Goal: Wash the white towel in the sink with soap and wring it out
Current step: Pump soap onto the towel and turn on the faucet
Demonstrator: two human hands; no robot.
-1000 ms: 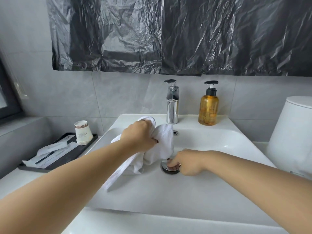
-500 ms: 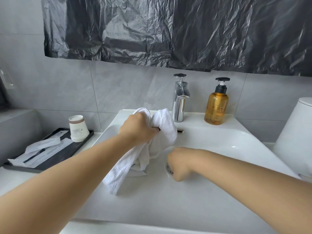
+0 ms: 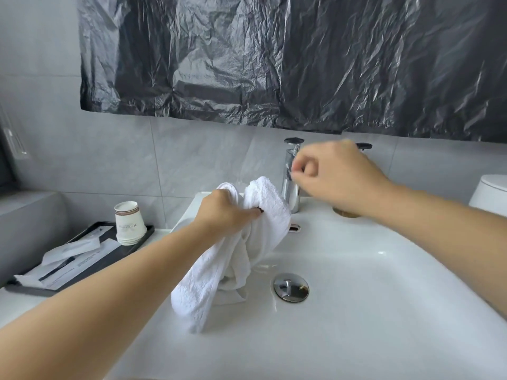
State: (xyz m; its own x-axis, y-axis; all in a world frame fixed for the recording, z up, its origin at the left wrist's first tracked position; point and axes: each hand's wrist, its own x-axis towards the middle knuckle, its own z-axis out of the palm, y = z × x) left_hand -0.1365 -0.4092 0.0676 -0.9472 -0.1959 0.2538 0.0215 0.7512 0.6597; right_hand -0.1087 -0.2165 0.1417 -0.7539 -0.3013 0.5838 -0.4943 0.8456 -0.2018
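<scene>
The left hand (image 3: 225, 212) grips the white towel (image 3: 247, 242), fingers curled tight round a bunched fold of it, and holds it up over the left side of the sink (image 3: 384, 311). The cloth hangs in a long twisted drape from that fist, and its lower end reaches down to the basin floor, just left of the chrome drain stopper (image 3: 290, 287), which sits apart from the cloth.

Up at the back, the right hand (image 3: 337, 176) is raised in front of the chrome tap (image 3: 290, 185), fingers curled with the thumb and forefinger close together right at the tap's body. The hand is blurred, so I cannot tell whether it actually pinches the tap or only hovers at it. Behind that hand, only the black pump top (image 3: 363, 146) and the amber base of the soap bottle (image 3: 346, 213) peek out.

Off to the left on the worktop (image 3: 16, 303), a black tray (image 3: 109, 259) carries a stack of paper cups (image 3: 129, 223) and some white wrapped packets (image 3: 68, 259). Crinkled black plastic sheeting (image 3: 274, 64) hangs across the grey tiled wall above.
</scene>
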